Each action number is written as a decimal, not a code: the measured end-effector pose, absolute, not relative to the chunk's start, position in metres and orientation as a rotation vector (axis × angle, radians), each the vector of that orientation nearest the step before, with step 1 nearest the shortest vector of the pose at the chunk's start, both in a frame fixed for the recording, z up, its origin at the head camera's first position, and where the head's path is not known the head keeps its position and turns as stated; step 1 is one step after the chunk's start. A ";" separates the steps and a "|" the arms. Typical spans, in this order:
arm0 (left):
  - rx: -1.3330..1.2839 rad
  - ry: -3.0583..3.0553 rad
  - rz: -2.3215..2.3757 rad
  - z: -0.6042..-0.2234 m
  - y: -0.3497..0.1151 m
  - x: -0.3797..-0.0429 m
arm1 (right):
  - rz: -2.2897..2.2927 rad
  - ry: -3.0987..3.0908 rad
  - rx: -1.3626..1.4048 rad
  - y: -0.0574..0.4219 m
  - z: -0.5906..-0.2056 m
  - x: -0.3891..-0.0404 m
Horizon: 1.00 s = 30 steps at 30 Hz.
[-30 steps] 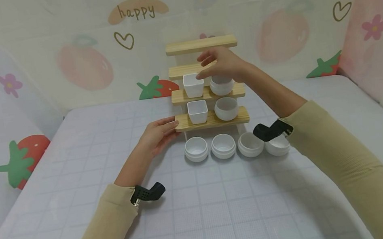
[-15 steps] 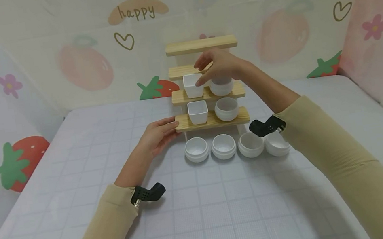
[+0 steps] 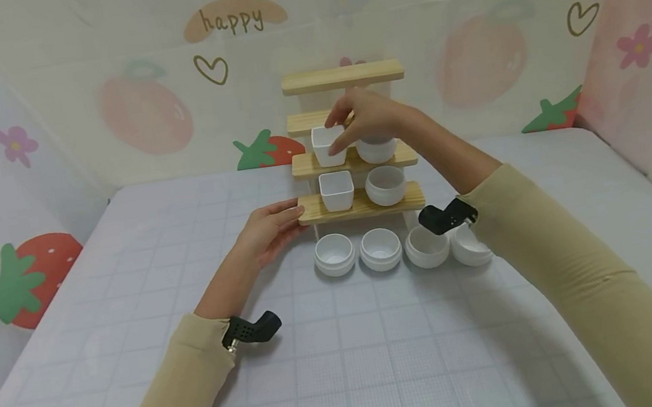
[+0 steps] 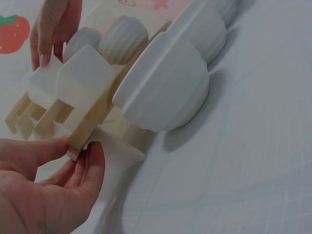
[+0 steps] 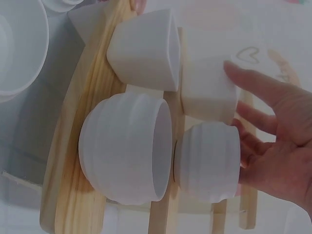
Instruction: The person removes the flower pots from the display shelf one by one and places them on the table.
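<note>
Both arms wear long, close-fitting sleeves of beige ribbed knit that end at the wrists, leaving the left hand (image 3: 270,229) and right hand (image 3: 373,117) bare. A small black bent camera mount (image 3: 252,328), dotted with tiny holes, is strapped at the left cuff; a matching black mount (image 3: 446,216) sits at the right cuff.

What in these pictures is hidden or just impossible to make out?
- Head view: the right hand covers the top of the round pot on the second shelf.
- Head view: the fourth round pot on the table is partly behind the black wrist camera.
- Left wrist view: the left hand is cut off by the frame edge.
- Right wrist view: the wooden shelf is cut off at the bottom.
</note>
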State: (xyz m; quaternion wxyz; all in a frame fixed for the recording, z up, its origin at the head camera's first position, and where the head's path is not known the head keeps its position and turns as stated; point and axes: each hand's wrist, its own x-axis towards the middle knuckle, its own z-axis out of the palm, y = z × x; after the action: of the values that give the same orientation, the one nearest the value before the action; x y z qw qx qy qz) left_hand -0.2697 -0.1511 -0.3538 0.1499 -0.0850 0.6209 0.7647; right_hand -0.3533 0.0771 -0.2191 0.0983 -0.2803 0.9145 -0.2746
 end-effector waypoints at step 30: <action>-0.251 1.762 2.214 -0.355 -0.151 -0.271 | -0.790 2.660 -0.719 0.063 -0.219 -0.352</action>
State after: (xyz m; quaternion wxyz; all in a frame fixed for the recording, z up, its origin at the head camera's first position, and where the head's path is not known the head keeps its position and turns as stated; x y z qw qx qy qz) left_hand -0.2713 -0.1511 -0.3550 0.1497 -0.0873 0.6134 0.7706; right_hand -0.3519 0.0631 -0.2186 0.1371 -0.2484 0.9193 -0.2729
